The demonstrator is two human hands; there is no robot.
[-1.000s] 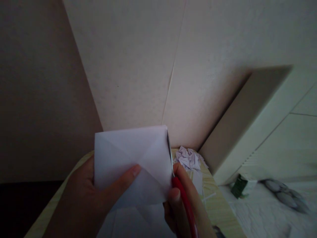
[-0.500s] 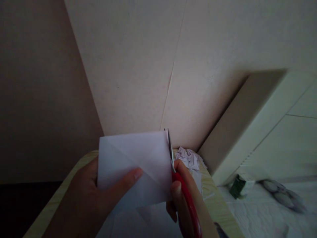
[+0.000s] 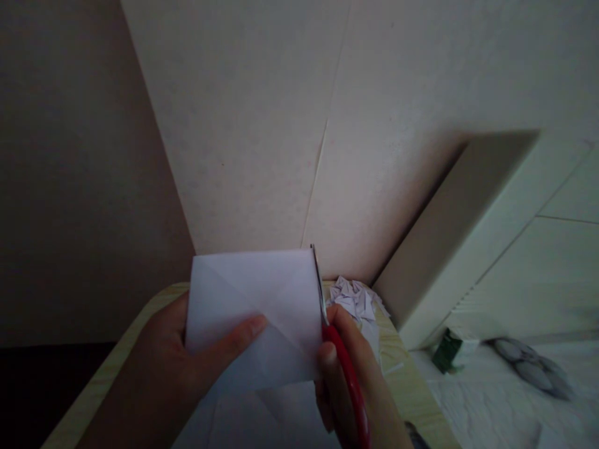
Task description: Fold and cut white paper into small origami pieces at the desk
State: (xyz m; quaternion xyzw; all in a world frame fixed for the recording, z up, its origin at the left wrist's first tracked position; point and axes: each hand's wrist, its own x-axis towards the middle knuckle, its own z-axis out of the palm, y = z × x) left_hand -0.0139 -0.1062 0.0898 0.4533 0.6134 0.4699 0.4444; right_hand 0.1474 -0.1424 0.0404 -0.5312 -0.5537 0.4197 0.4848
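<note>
A creased, folded sheet of white paper point(image 3: 253, 287) is held up in front of me by my left hand point(image 3: 173, 362), its thumb pressed flat on the near face and the other fingers hidden behind. My right hand point(image 3: 350, 362) grips red-handled scissors point(image 3: 349, 368). The blades run along the paper's right edge and look closed or nearly so, tips at the top right corner. Below lies more creased white paper point(image 3: 262, 418), partly covered by the held piece.
A light wooden table point(image 3: 402, 380) extends beneath my hands. Crumpled white paper pieces point(image 3: 358, 299) lie at its back right, by the wall. Off to the right, a green and white box point(image 3: 449, 350) and a grey patterned object point(image 3: 533, 368) rest on a white quilted surface.
The scissor blades have come together along the paper's right edge. The paper's right edge and my right hand sit slightly further left.
</note>
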